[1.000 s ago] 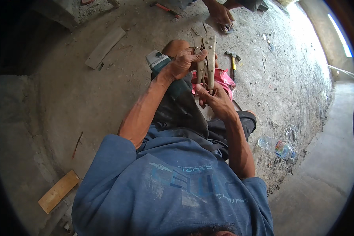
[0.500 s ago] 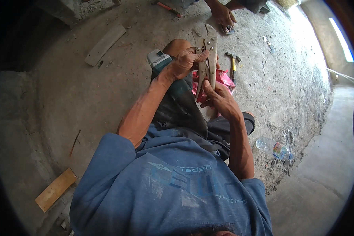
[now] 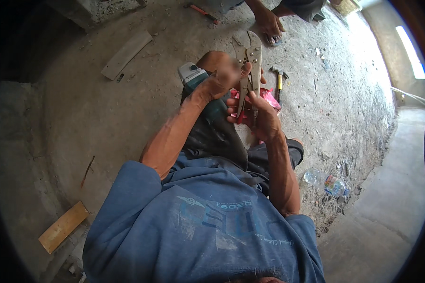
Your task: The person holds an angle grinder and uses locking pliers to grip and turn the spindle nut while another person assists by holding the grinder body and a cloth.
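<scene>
Upright above my lap is a pair of metal locking pliers (image 3: 255,59) with riveted plates and some red low on the handles. My left hand (image 3: 224,81), partly smeared, grips it near the pivot, thumb across the front and fingertips showing past the far edge. Lower down, my right hand (image 3: 267,121) holds the handles, its thumb in front and its fingers behind. A teal power tool (image 3: 215,111) with a pale-topped battery (image 3: 192,70) rests along my left thigh, under my left wrist. Behind the handles lies pink plastic (image 3: 271,100), partly hidden by my right hand.
A claw hammer (image 3: 280,85) lies beyond the pink plastic, and a red-handled tool (image 3: 204,14) farther off. Another person's foot (image 3: 270,28) is ahead. Boards (image 3: 126,55) (image 3: 63,227) lie left on the rough floor; a plastic bottle (image 3: 336,186) lies right.
My right hand has shifted up slightly along the handles, and its fingers now show spread behind them. My left hand has moved a little; the pliers stay nearly in place.
</scene>
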Motion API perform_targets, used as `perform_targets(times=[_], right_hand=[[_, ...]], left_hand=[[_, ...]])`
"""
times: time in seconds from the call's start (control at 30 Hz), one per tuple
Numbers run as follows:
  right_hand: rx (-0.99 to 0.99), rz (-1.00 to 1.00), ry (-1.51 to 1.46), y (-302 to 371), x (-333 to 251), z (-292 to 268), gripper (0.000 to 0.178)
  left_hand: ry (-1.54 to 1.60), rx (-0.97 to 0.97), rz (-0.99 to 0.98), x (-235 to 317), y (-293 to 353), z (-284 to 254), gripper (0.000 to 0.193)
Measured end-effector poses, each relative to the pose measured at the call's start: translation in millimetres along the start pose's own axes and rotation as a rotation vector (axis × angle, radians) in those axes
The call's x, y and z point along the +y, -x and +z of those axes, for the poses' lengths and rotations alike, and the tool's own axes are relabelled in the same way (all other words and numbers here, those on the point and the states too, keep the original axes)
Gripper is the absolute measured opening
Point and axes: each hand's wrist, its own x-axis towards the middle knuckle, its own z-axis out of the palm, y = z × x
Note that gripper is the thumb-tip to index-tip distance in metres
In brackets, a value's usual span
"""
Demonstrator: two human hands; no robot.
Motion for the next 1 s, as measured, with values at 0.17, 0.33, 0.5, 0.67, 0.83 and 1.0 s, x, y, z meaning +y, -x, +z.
perform_targets(times=[0.17, 0.33, 0.5, 0.67, 0.83, 1.0], right_hand=[[0.029, 0.018, 0.096, -2.1, -2.3, 3.9, 0.052], [0.101, -0.06, 0.318, -4.1, 0.7, -10.4, 0.054], [0.099, -0.03, 0.468, 0.2, 2.5, -20.3, 0.056], [0.169, -0.24, 0.283, -1.4, 21.1, -12.5, 0.061], [0.175, -0.185, 0.274, 11.2, 13.4, -24.1, 0.058], [0.283, -0.103, 0.465, 17.9, 14.7, -29.0, 0.051]], left_hand=[[0.05, -0.007, 0.008, -3.7, -3.6, 0.6, 0.058], [0.073, 0.022, -0.049, -1.0, -1.2, 0.5, 0.056], [-0.029, 0.219, -0.101, -14.2, 0.5, -8.8, 0.066], [-0.743, 0.62, 0.2, -17.6, 1.2, 9.6, 0.043], [-1.532, 0.816, 0.643, 1.6, 25.9, 27.8, 0.038], [-1.578, 1.099, 0.025, -1.5, 68.2, 32.7, 0.08]])
